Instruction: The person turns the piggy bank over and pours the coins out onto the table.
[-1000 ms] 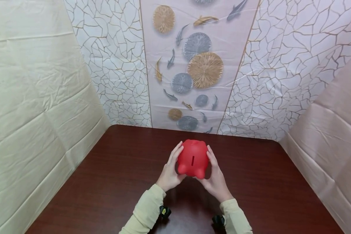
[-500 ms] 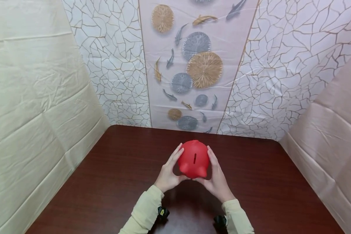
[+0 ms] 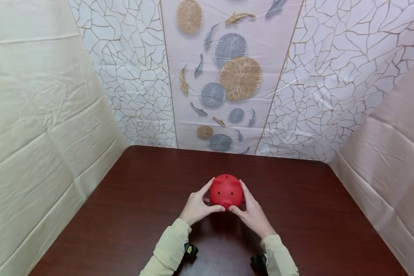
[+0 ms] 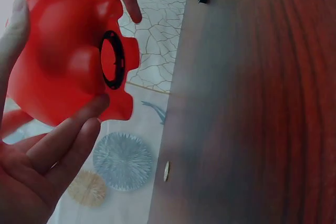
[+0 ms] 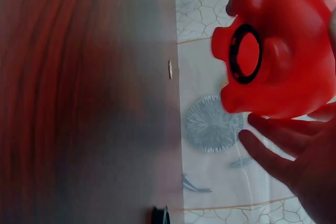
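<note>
Above the worktop (image 3: 131, 214), midway between its side edges, we hold the red piggy bank (image 3: 225, 188), left hand (image 3: 196, 207) and right hand (image 3: 254, 215) clamped on it, now rolled snout-toward-us, likely mid-turn.

From the head view, the far side and underside of the red piggy bank (image 3: 226, 195) are hidden, as are some fingers of the left grip (image 3: 196, 207) and right grip (image 3: 254, 215). The left sleeve (image 3: 167, 249), right sleeve (image 3: 280, 255) and near part of the bench (image 3: 134, 214) are cut off by the picture's edge. In the right wrist view, a black thing (image 5: 160, 215) is cut off too, and a gold sliver (image 5: 170, 70), seen edge-on, is too small to identify.
</note>
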Motion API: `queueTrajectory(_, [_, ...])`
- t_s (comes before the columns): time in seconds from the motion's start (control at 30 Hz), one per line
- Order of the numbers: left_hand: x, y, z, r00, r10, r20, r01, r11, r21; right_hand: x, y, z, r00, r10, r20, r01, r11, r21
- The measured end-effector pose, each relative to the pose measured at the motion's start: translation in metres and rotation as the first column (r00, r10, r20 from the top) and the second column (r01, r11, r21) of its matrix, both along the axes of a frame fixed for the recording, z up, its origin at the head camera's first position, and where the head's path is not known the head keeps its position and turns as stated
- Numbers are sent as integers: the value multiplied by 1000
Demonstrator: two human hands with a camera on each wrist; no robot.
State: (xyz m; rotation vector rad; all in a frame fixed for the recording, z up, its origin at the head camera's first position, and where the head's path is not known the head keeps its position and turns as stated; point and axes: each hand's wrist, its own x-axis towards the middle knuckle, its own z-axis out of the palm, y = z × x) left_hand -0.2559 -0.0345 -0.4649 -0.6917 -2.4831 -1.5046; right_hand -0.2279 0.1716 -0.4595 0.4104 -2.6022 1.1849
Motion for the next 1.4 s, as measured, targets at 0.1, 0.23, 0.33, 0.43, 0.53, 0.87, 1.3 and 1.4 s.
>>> queueTrajectory(0.1, [-1,1,-2,999,39,34,-40,999,10,0,-5,1,997,-26,69,29,999,-35])
queueTrajectory(0.23, [-3,3,-2,994,80,79,-82,996,24,-2,-12,1,992,-81,94,83,996,-17])
queueTrajectory(0.33, [-3,4,-1,988,101,115,-104,994,21,-2,-15,1,988,-128,85,127,992,22])
queueTrajectory(0.43, [-2,5,2,981,114,155,-119,993,23,-3,-16,1,984,-166,64,164,985,47])
queueTrajectory(0.53, [-2,6,6,975,143,169,-146,989,8,-4,-17,3,980,-192,50,188,980,68])
queueTrajectory(0.87, [-6,9,8,958,226,175,-217,974,-70,-3,-14,4,979,-203,13,199,970,139])
queueTrajectory(1.3, [-9,8,24,918,311,247,-273,945,-178,-3,-13,14,973,-230,2,223,949,224])
queueTrajectory(1.4, [-9,8,25,920,310,239,-270,945,-186,-2,-12,15,974,-226,2,220,949,224])
